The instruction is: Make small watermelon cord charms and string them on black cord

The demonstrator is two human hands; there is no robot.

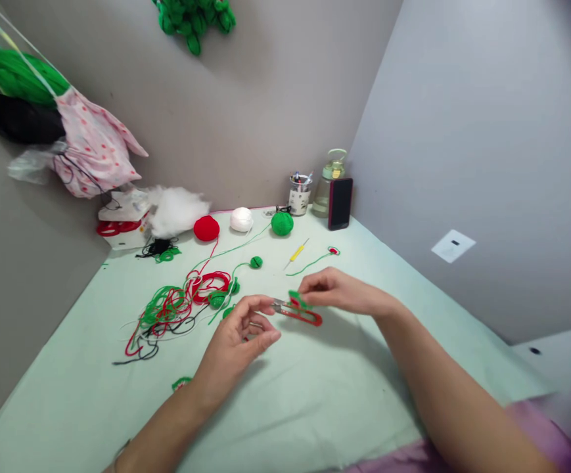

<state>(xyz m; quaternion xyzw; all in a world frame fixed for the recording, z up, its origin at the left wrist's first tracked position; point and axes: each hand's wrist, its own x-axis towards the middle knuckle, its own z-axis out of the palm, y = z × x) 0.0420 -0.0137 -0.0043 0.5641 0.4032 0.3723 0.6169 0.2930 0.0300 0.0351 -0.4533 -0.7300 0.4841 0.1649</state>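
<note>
My right hand [332, 289] is closed, its fingertips pinching a small green and red crochet piece [296, 299]. Just under that piece are thread snips [309, 318] with an orange-red handle and metal blades pointing left. My left hand [246, 332] has curled fingers, with the thumb apart from them. Its index fingertip is by the blade tips; whether it touches them I cannot tell. Left of this hand lie green crocheted balls [219, 299], partly hidden behind it. Another green and red crochet piece [181, 383] shows beside my left wrist.
Tangled yarn [167, 309] spreads across the table's left side. Red [206, 228], white [240, 219] and green [282, 224] yarn balls sit at the back. Beyond my hands lie a yellow crochet hook [297, 253] and a small flower-like piece [333, 251]. A phone [340, 203] stands against a bottle [322, 194].
</note>
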